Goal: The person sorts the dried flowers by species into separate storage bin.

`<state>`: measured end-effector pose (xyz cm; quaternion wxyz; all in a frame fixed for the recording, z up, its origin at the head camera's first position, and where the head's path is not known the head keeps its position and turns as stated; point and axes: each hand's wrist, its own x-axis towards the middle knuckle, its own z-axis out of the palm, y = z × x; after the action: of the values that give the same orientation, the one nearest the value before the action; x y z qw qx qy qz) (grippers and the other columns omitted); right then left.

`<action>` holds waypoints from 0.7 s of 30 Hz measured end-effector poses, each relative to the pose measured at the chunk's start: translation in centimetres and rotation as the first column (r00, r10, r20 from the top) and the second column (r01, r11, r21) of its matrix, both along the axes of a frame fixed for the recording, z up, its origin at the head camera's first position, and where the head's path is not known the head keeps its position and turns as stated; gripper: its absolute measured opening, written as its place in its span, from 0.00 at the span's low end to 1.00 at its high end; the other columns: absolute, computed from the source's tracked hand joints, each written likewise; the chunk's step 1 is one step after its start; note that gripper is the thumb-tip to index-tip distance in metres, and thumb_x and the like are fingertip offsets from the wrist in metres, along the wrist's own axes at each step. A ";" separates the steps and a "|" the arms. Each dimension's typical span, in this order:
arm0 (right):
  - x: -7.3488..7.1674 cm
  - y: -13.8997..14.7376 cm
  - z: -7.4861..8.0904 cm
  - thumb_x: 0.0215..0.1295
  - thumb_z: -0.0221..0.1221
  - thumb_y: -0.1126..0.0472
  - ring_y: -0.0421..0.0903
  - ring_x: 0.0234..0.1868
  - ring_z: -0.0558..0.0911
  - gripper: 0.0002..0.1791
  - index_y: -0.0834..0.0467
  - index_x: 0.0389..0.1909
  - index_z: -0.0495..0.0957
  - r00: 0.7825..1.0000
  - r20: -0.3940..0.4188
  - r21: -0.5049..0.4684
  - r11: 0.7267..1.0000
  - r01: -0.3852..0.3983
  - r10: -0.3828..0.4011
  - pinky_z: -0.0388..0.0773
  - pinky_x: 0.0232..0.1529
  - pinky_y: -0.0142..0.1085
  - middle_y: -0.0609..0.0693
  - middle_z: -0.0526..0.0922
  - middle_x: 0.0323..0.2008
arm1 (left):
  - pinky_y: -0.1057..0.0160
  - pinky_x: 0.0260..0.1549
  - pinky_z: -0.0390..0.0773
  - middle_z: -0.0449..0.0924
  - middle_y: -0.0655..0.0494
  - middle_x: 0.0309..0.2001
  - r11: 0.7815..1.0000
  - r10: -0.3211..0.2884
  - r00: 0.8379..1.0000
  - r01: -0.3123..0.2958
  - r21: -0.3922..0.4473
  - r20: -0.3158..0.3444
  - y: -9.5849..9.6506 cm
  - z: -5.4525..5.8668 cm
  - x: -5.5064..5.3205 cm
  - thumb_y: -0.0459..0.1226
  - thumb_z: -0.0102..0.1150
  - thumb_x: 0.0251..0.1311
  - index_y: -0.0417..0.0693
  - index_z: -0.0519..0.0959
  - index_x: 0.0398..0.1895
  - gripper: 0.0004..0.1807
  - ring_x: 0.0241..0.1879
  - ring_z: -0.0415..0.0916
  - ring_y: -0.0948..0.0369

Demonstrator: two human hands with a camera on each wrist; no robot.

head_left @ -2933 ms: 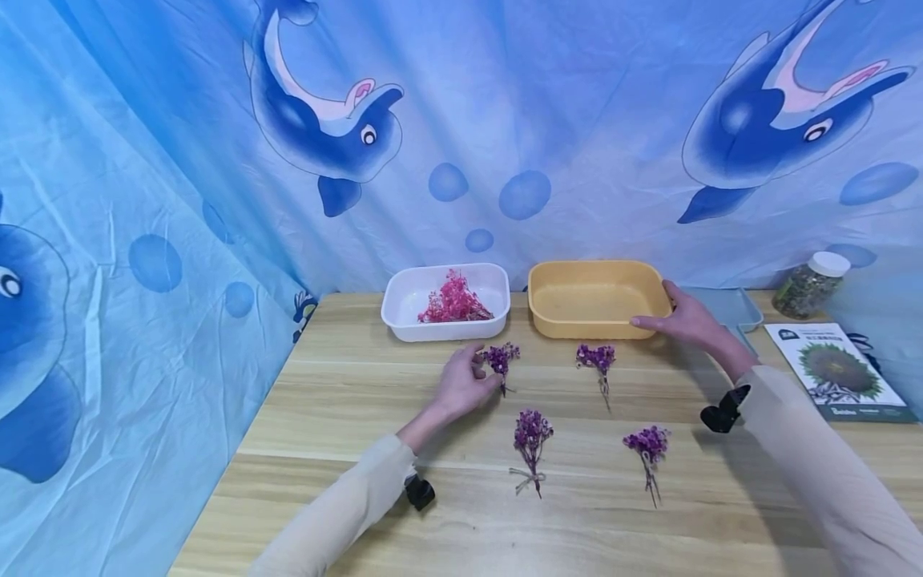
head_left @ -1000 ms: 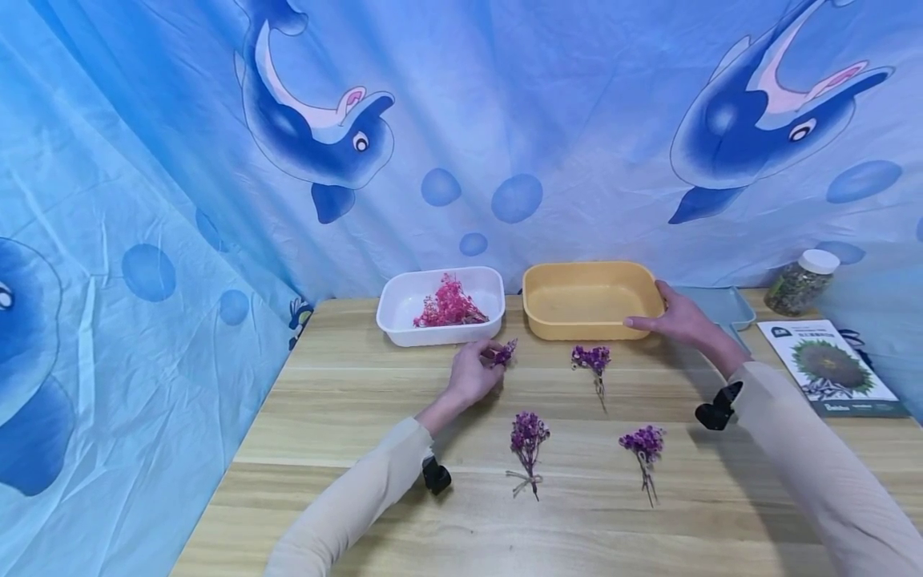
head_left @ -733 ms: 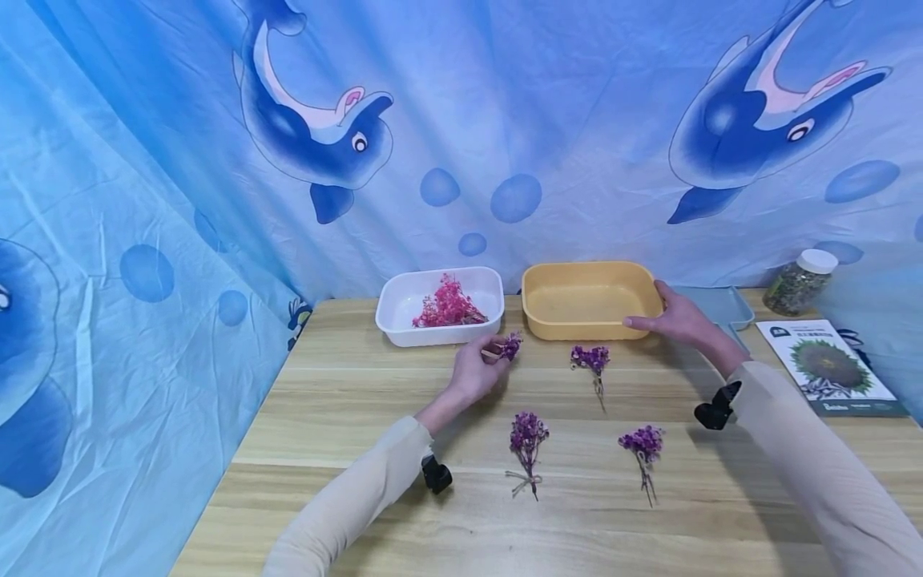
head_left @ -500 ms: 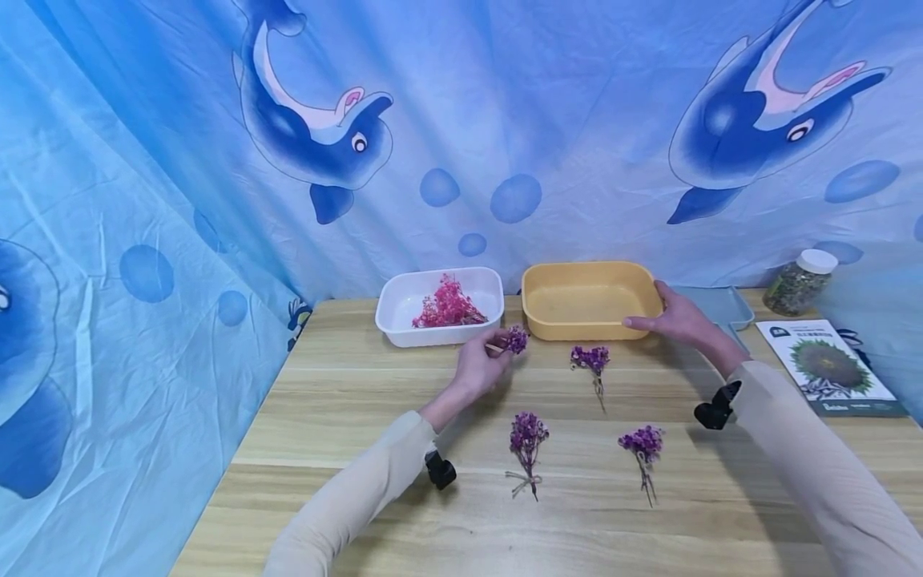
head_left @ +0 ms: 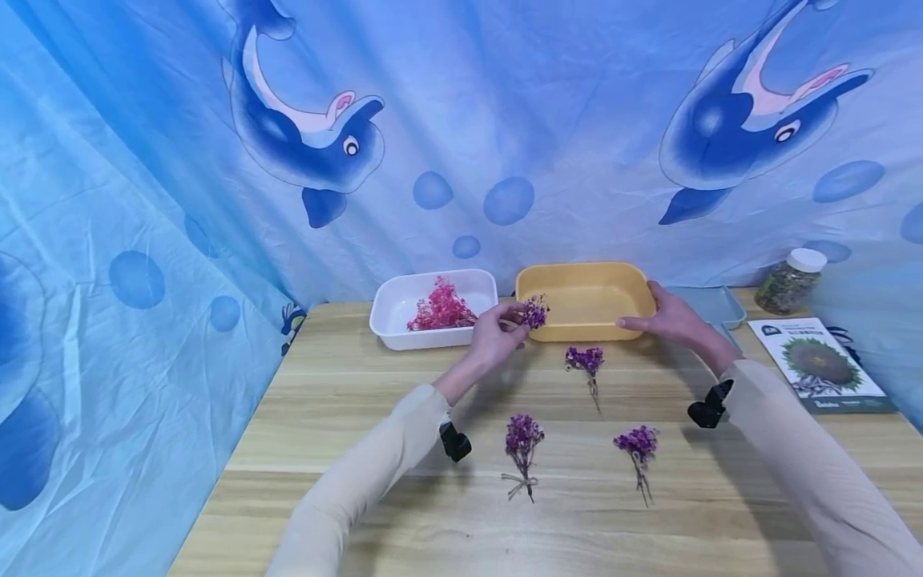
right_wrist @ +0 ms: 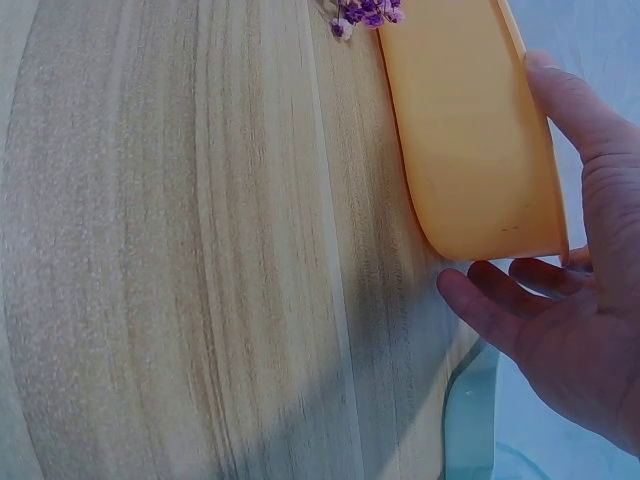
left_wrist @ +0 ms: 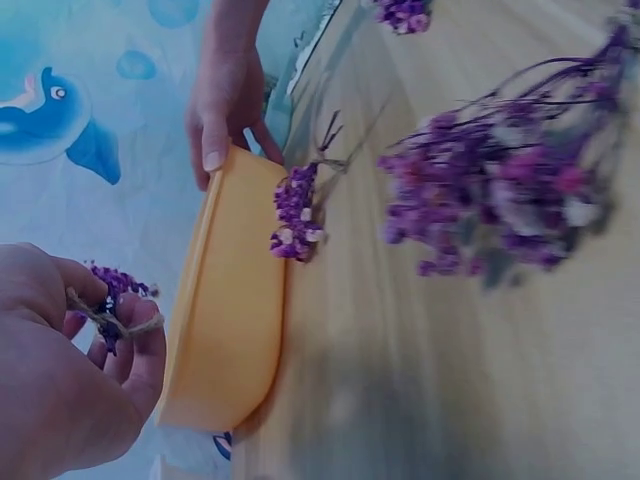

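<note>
My left hand pinches a small bunch of dried purple flowers tied with twine; in the left wrist view the twine bow shows between thumb and fingers. In the head view the flower heads overlap the left front corner of the yellow plastic tub, which has nothing lying in it. At the tub's right end my right hand grips it, thumb on the front rim and fingers around the end wall. Three more purple bunches lie on the table: one before the tub, one nearer left, one nearer right.
Left of the yellow tub stands a white tub holding pink dried flowers. To the right are a pale blue tray, a lidded jar and a printed packet. A dolphin-print curtain hangs behind the wooden table.
My left hand has picked the purple bunch up off the table and carried it right and away from me, to the yellow tub's left corner. My right hand keeps its hold on the tub.
</note>
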<state>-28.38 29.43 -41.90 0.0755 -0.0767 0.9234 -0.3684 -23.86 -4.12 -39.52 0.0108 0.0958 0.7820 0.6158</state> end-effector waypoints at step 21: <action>-0.1 -0.1 0.0 0.56 0.69 0.35 0.75 0.69 0.57 0.71 0.71 0.76 0.31 1.000 -0.005 0.010 1.000 0.021 -0.021 0.55 0.68 0.64 0.80 0.49 0.70 | 0.62 0.34 0.86 0.78 0.47 0.45 0.996 -0.035 0.999 0.036 -0.083 0.004 5.6 0.6 -6.5 0.24 0.59 0.63 0.40 0.78 0.59 0.20 0.40 0.83 0.48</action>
<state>-28.43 29.33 -41.91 0.0697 -0.0674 0.9261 -0.3645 -30.34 1.49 -38.96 0.0268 0.1083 0.8050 0.5827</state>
